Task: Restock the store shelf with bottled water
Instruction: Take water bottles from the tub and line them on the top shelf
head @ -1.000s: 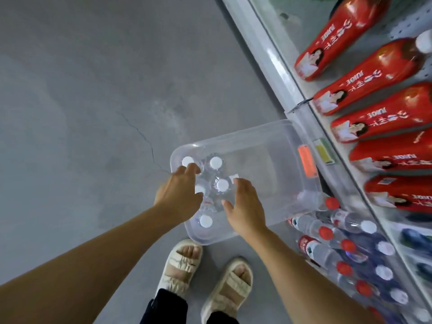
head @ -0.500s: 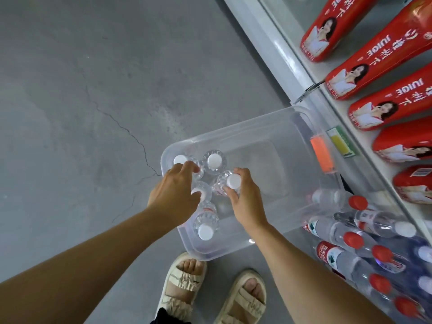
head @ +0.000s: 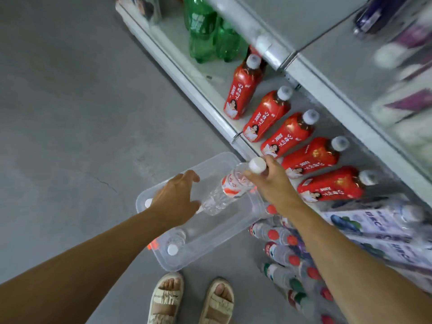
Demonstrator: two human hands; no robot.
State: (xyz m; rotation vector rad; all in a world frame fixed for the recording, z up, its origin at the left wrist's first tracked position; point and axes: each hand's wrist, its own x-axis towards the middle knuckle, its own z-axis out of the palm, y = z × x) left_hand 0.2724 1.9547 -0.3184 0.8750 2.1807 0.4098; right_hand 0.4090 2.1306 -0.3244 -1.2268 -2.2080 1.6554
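A clear plastic bin stands on the grey floor beside the bottom shelf. Water bottles with white caps stand at its near left end. My right hand grips one water bottle by the neck, just under its white cap. That bottle has a red and white label and hangs tilted above the bin, its base towards my left hand. My left hand hovers over the bin with its fingers spread and holds nothing. Water bottles with red caps lie in rows on the shelf at lower right.
Red juice bottles line the bottom shelf, with green soda bottles farther back and blueberry-labelled bottles at the right. An upper shelf edge overhangs them. My sandalled feet stand just before the bin.
My right hand has lifted one bottle out of the bin, up and towards the shelf. My left hand has come off the bottle caps. The view has tilted up along the shelf.
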